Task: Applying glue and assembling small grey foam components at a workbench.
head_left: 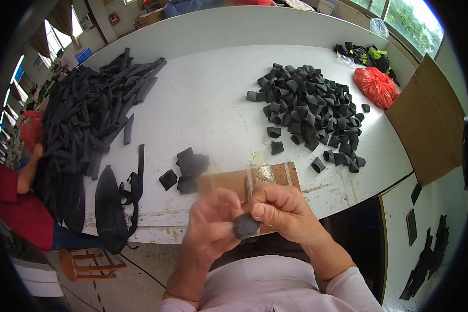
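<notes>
A small piece of dark grey fabric [246,226] is held in front of my body at the table's near edge. My left hand [211,221], slightly blurred, grips its left side with curled fingers. From the other side, my right hand [283,210] pinches its upper edge between thumb and forefinger. Just beyond both hands, a brown cardboard sheet [221,181] with clear tape lies on the white table. Left of the cardboard are several dark fabric pieces [185,157], partly overlapping, and one flat square piece [168,180].
Short dark fabric loops [307,104] form a heap at the right. Long dark strips [83,109] are piled left, near a black strapped item [111,208]. A red plastic bag [375,86] and a cardboard panel [426,122] stand far right. A person in red [18,208] works at left.
</notes>
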`<state>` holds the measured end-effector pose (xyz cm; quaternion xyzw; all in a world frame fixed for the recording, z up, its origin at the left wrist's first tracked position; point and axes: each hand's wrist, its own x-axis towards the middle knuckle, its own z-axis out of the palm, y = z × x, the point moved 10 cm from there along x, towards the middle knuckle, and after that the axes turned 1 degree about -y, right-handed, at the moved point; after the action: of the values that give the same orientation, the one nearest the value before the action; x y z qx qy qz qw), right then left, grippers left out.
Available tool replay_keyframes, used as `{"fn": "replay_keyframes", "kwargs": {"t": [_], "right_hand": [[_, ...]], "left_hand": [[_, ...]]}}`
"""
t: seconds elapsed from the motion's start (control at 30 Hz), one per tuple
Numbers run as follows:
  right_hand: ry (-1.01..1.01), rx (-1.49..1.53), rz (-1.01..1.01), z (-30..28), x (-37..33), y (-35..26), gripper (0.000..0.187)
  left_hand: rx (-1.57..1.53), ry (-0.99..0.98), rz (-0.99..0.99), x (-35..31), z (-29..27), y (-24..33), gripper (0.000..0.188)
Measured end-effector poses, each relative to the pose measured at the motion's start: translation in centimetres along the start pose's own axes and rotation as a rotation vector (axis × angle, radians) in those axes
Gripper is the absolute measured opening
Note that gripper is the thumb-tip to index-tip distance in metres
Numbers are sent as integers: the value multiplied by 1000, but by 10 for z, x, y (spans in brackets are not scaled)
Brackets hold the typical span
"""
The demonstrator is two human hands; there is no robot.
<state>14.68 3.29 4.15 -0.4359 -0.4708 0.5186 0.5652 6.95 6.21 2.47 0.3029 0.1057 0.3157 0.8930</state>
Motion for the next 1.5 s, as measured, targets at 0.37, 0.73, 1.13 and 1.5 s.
{"fn": "replay_keyframes", "kwargs": {"t": [0.37, 0.73, 1.13, 1.5], "right_hand": [[39, 49, 125, -28, 35, 45, 27], [337, -801, -572, -10, -5, -51, 29], [389, -1047, -798, 8, -9, -73, 24], [287, -975, -719, 1, -3, -51, 17]], "left_hand": [[302, 188, 106, 27, -31, 6, 23], [596, 110, 515, 23, 0, 38, 13], [-1, 241, 409, 15, -22, 24, 10], [328, 215, 466, 7, -34, 30, 8]]}}
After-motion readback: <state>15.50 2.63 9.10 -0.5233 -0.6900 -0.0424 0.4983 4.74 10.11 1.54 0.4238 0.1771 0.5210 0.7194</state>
